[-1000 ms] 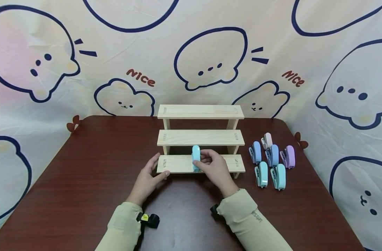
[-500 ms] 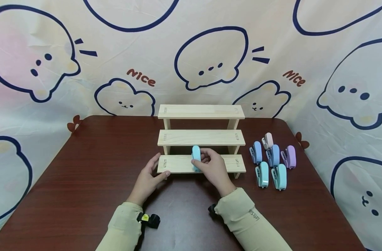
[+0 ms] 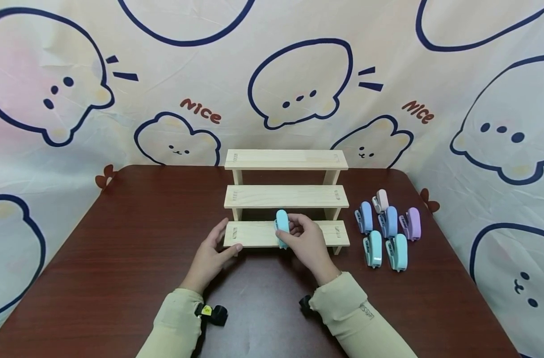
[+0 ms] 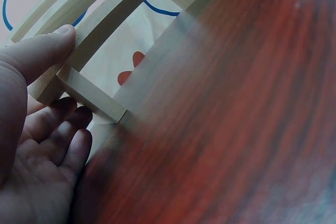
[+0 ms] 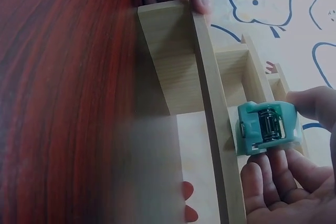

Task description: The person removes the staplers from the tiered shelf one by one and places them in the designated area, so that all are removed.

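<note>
A three-step wooden shelf (image 3: 254, 233) stands on the dark table. My left hand (image 3: 213, 253) grips the left end of its lowest step, and in the left wrist view the thumb (image 4: 55, 43) lies on the board's edge while the fingers curl beside the leg below. Between thumb and fingers, my right hand (image 3: 305, 238) pinches a light blue mini stapler (image 3: 282, 228) upright over the lowest step, slightly right of the middle. Seen from the right wrist, the stapler (image 5: 268, 128) shows its spring end, close against the board.
Several more mini staplers stand on the table right of the shelf: a white one (image 3: 380, 201), blue ones (image 3: 363, 218), a purple one (image 3: 411, 223) and teal ones (image 3: 373, 249). Behind the table hangs a patterned cloth (image 3: 298, 84).
My right hand has shifted slightly right with the stapler, which now leans a little and sits nearer the step's front edge. My left hand has kept its place.
</note>
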`<move>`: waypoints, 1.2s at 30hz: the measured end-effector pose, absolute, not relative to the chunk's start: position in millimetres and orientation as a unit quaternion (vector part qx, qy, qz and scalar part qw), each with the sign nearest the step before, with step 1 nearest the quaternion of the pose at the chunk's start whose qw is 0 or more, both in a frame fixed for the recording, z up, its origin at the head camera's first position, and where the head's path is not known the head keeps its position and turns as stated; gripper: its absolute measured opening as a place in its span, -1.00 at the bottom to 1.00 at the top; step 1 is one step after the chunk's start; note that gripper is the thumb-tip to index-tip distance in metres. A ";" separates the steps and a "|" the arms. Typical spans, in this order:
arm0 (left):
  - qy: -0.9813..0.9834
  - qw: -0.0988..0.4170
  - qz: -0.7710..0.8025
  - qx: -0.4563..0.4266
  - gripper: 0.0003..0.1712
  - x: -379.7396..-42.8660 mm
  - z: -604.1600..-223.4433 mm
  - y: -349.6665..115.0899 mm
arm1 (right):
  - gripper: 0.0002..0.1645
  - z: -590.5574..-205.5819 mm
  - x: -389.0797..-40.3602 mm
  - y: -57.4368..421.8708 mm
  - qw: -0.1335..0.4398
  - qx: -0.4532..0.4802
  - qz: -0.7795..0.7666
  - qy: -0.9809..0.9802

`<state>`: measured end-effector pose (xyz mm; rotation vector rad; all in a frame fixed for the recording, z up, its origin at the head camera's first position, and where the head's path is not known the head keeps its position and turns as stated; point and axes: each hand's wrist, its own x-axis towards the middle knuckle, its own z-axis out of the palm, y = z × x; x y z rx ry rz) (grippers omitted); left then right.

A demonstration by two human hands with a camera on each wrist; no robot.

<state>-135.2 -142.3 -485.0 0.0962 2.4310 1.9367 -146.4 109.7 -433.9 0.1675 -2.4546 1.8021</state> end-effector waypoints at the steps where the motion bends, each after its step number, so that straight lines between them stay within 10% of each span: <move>1: 0.781 0.016 0.623 0.031 0.01 -135.2 -484.9 -142.4 | -0.55 -433.2 -145.2 110.7 0.047 0.054 0.590 -0.804; 36: 0.778 0.016 0.627 0.032 -0.01 -133.8 -485.9 -141.6 | -0.54 -422.9 -124.4 160.2 0.077 0.026 0.579 -0.811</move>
